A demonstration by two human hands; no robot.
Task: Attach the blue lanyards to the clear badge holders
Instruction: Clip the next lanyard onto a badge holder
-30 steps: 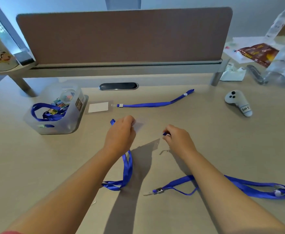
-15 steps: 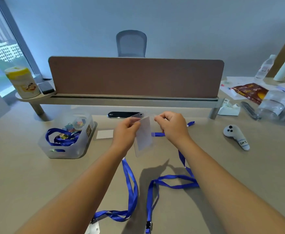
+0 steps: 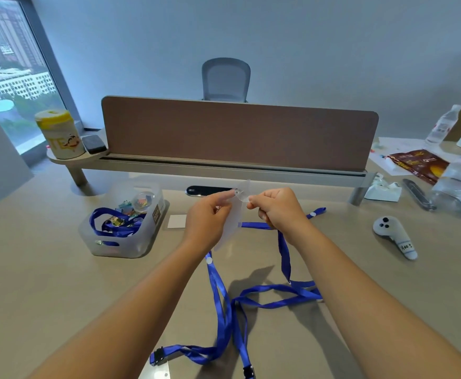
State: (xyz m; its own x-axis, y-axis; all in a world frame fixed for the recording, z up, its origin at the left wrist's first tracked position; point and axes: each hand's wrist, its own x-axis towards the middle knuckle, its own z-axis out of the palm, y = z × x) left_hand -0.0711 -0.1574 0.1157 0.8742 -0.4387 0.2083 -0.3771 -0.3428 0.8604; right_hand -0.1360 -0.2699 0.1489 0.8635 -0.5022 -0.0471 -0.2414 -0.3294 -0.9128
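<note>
Hands: both are raised above the bench and brought close together, with a clear badge holder held between them.
Left hand: fingers are pinched shut on the upper left edge of the badge holder, which hangs down in front of its palm.
Right hand: it is curled closed, its fingertips nipped on the top of the badge holder; a blue lanyard is seen running down from under this hand to the bench.
Clip at the holder's top: it cannot be told whether it is fastened, the spot being covered by the fingertips.
Lanyard on the bench: the strap is looped below and between the forearms, one black clip end lying nearer than the left hand and another at the lower edge of view.
Second lanyard: it is laid flat beyond the right hand, partly hidden by it.
Second badge holder: it is laid flat just left of the left hand.
Clear bin: it is placed left of the left hand, with more blue lanyards and small items inside.
White controller: it is laid well to the right of the right hand.
</note>
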